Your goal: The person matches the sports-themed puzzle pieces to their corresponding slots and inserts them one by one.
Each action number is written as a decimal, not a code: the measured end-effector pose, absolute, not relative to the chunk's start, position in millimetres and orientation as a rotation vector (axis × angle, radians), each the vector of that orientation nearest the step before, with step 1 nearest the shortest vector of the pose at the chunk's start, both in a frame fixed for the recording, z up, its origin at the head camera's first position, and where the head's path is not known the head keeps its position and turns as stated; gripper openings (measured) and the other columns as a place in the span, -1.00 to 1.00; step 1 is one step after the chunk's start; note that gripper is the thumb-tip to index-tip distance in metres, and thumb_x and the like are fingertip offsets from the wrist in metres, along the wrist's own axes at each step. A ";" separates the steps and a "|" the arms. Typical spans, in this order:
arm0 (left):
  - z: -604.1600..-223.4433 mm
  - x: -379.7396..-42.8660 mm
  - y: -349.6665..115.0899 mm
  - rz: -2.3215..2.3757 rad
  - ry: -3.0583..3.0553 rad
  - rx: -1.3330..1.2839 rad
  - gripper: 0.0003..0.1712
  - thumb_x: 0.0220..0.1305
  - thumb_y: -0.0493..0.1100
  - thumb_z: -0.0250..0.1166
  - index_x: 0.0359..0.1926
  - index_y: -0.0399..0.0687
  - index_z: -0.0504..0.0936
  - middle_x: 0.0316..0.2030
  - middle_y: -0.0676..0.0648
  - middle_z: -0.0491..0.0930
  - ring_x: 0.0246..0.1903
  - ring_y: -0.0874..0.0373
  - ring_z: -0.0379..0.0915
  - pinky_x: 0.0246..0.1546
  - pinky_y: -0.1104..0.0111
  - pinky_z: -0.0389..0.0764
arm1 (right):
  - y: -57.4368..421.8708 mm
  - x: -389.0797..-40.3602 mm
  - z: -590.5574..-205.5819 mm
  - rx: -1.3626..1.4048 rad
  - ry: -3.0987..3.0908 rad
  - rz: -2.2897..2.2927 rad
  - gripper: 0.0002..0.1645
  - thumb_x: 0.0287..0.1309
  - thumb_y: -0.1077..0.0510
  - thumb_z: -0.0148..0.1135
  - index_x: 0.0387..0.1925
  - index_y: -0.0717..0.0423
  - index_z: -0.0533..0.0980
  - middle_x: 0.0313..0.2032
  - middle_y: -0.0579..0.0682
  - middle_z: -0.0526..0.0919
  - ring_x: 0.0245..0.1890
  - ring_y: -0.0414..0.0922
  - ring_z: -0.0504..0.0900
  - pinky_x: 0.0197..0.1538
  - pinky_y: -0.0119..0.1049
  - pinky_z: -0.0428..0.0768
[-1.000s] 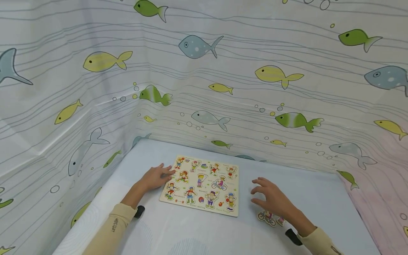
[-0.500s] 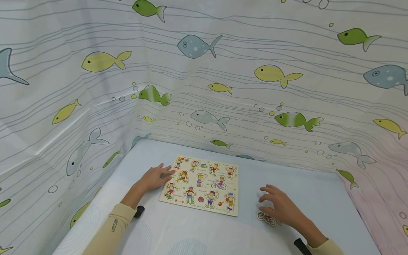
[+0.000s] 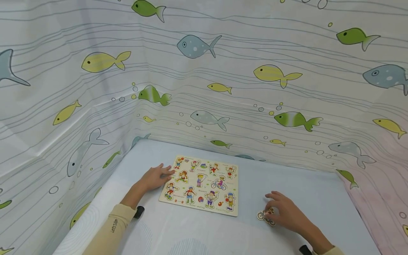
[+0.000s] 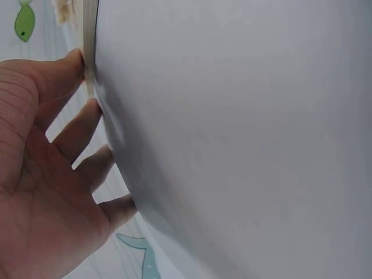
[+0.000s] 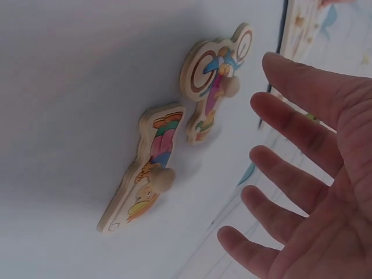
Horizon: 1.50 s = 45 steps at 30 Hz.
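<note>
A flat wooden puzzle board (image 3: 181,190) with pictures of children at sports lies at mid-table. Along its left edge rests my left hand (image 3: 156,178), fingers extended; the left wrist view shows fingertips against the board's edge (image 4: 90,35). Right of the board, my right hand (image 3: 288,212) hovers over a cyclist puzzle piece (image 3: 261,215). In the right wrist view, its thumb and index finger are spread beside that piece's round wooden knob (image 5: 230,88), slightly apart from it. Next to it lies a second knobbed piece, a child figure (image 5: 161,145), mostly hidden by the hand in the head view.
A pale blue and white cloth covers the table (image 3: 178,233). Fish-patterned sheeting (image 3: 236,102) rises behind it and along both sides. Dark straps (image 3: 139,211) sit at the wrists.
My right hand has moved down and to the right, lowering to the cyclist piece, with thumb and index finger drawing nearer each other. The left hand has stayed on the board's edge.
</note>
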<state>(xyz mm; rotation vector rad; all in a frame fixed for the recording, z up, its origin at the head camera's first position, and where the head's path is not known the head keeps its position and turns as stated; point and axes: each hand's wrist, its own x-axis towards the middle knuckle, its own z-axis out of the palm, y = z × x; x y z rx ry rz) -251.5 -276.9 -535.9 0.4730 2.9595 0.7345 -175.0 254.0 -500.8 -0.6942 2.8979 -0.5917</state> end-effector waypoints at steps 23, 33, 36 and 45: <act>-532.6 -250.4 -275.7 0.743 2.940 0.454 -0.59 0.38 -0.04 0.25 0.20 0.00 0.61 0.31 -0.15 0.40 0.37 -0.40 0.06 0.23 -0.43 -0.02 | 261.5 -171.3 -515.2 -0.728 2.974 -0.584 -0.73 -0.03 0.06 0.55 -0.54 -0.33 0.56 0.11 0.12 0.60 0.26 0.29 0.40 0.18 0.26 0.42; -529.3 -250.2 -274.9 0.728 2.945 0.469 -0.59 0.38 -0.07 0.25 0.20 -0.03 0.61 0.31 -0.17 0.40 0.36 -0.42 0.07 0.22 -0.44 -0.01 | 259.5 -170.5 -516.2 -0.743 2.988 -0.591 -0.71 -0.04 0.10 0.55 -0.54 -0.33 0.56 0.12 0.12 0.60 0.26 0.28 0.41 0.21 0.25 0.40; -527.8 -249.4 -274.7 0.724 2.948 0.478 -0.59 0.38 -0.08 0.25 0.20 -0.04 0.61 0.31 -0.18 0.40 0.36 -0.43 0.07 0.21 -0.44 0.00 | 258.3 -170.1 -514.8 -0.749 2.991 -0.587 -0.71 -0.03 0.09 0.55 -0.54 -0.33 0.56 0.12 0.12 0.60 0.26 0.27 0.40 0.21 0.25 0.40; -527.5 -247.0 -274.9 0.747 2.932 0.475 -0.58 0.38 -0.08 0.25 0.21 -0.07 0.60 0.31 -0.19 0.40 0.36 -0.43 0.06 0.22 -0.44 -0.02 | 257.2 -169.2 -509.0 -0.767 2.995 -0.598 -0.75 -0.02 0.07 0.54 -0.54 -0.30 0.57 0.12 0.12 0.60 0.27 0.27 0.40 0.18 0.22 0.45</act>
